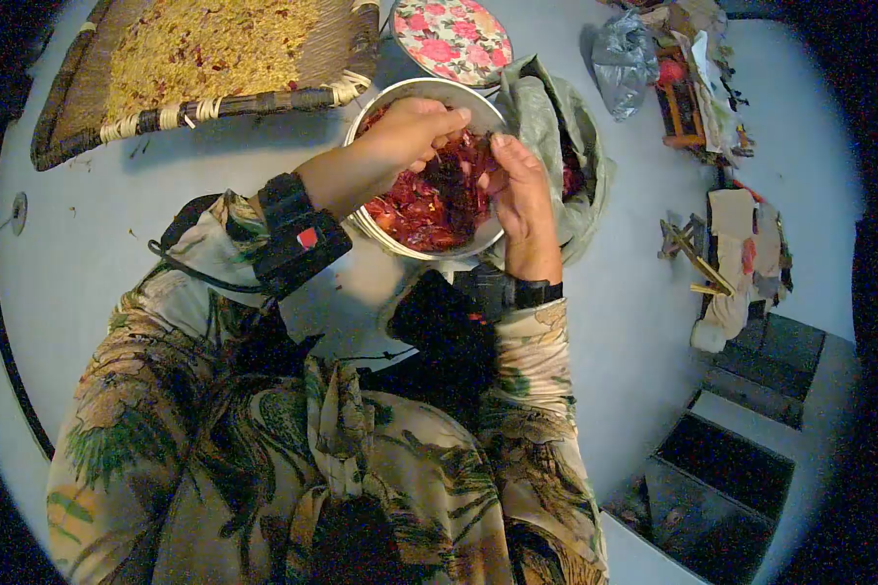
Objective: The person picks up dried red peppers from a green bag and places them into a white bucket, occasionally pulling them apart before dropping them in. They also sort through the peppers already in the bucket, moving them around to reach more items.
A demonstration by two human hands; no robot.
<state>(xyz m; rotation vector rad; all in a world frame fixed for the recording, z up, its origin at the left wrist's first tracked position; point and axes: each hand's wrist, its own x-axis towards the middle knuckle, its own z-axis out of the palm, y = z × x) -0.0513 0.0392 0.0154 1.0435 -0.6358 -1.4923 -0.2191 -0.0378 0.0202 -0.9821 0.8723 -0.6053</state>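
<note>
At far left, a tray [215, 58] of yellow bits, its top cut off by the frame. Left hand [415, 127] curls over the bowl [429, 252], fingertips pinching a dark piece [449, 180], probably a dried chilli; detail blurred. Red chillies [410, 210] fill the bowl, partly hidden by both hands. Right hand [522, 185] pinches the same piece from the other side. Bag [568, 122] just beside the bowl; contents mostly concealed.

The pale floor [117, 234] carries a woven tray [68, 107] of yellow grain at far left and a floral lid [444, 39] beside it. A metal bowl [415, 252] of red chillies [415, 210] sits mid-scene. A grey-green bag [556, 122] touches its right side, with crumpled cloth [737, 253] further right.
</note>
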